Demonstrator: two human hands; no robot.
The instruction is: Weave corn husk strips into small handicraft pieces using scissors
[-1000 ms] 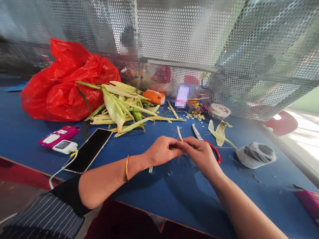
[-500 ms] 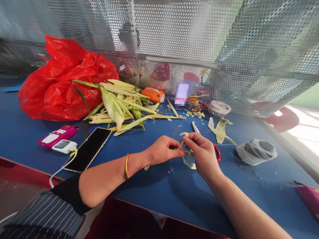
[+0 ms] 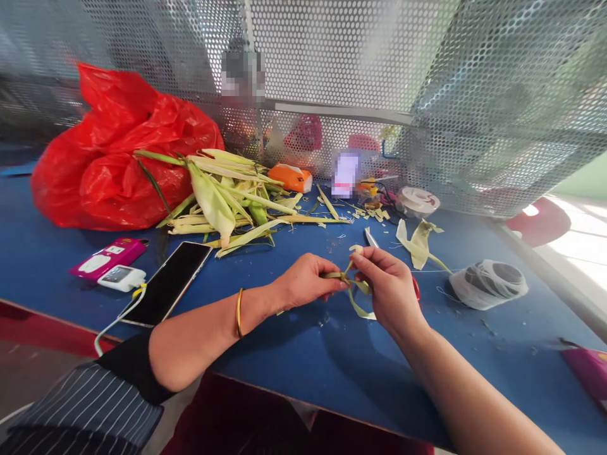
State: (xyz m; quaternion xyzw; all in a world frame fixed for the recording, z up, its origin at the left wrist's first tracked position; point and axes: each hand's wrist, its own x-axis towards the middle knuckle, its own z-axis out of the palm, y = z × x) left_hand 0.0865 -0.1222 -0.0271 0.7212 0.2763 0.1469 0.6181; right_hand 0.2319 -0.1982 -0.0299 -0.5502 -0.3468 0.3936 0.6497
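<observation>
Between thumb and fingers, my left hand (image 3: 313, 278) pinches a narrow corn husk strip (image 3: 334, 275). My right hand (image 3: 386, 278) grips a pale end of husk (image 3: 355, 251) that rises from the same small piece. The two hands are close together just above the blue table (image 3: 294, 360). A loose husk tail (image 3: 361, 309) curls down between them. Partly covered by my right hand are scissors, whose blade (image 3: 371, 237) points away and whose red handle (image 3: 416, 289) shows at its edge. A spool of white thread (image 3: 488, 284) lies to the right.
A pile of corn husks (image 3: 213, 202) lies beside a red plastic bag (image 3: 118, 158). At left are a dark phone (image 3: 171, 284) and a white device (image 3: 122, 277) with a cable. Tape (image 3: 418, 201) and a torn husk (image 3: 420, 243) lie right, before a perforated metal screen (image 3: 332, 63).
My left hand has drawn slightly left, and more of the husk strip shows between the hands. My right hand has shifted a little but keeps its pinch on the pale end.
</observation>
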